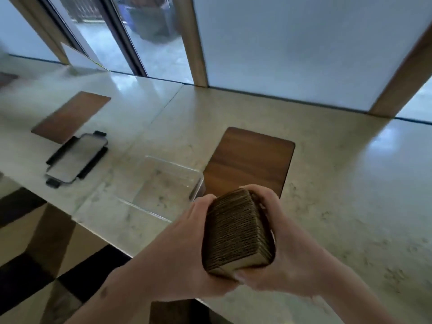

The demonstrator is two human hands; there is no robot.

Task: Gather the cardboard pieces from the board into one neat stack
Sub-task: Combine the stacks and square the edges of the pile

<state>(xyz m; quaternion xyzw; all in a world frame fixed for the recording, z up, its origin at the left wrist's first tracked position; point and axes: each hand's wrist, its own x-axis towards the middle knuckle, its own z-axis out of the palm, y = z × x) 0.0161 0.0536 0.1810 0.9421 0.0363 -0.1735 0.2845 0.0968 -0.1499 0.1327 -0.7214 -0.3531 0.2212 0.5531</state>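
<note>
Two hands, one stack — notes by size:
Counter (339,183): pale stone, glossy, runs along a frosted window wall.
Near board (252,160): dark wood, rectangular, lies flat on the counter just beyond the hands; its top is bare.
Far board (70,116): same wood, off to the left, well apart.
Clear tray (163,183): transparent, touching or just beside the near board's left edge — cannot tell which.
Phone (77,157): in a black holder, screen up, near the far board.
Cardboard stack (238,232): squared block of corrugated pieces, held above the counter's near edge, in front of the near board.
Left hand (187,249): fingers wrapped under the stack's left side.
Right hand (287,249): curled around the right side and far corner, gripping.
</note>
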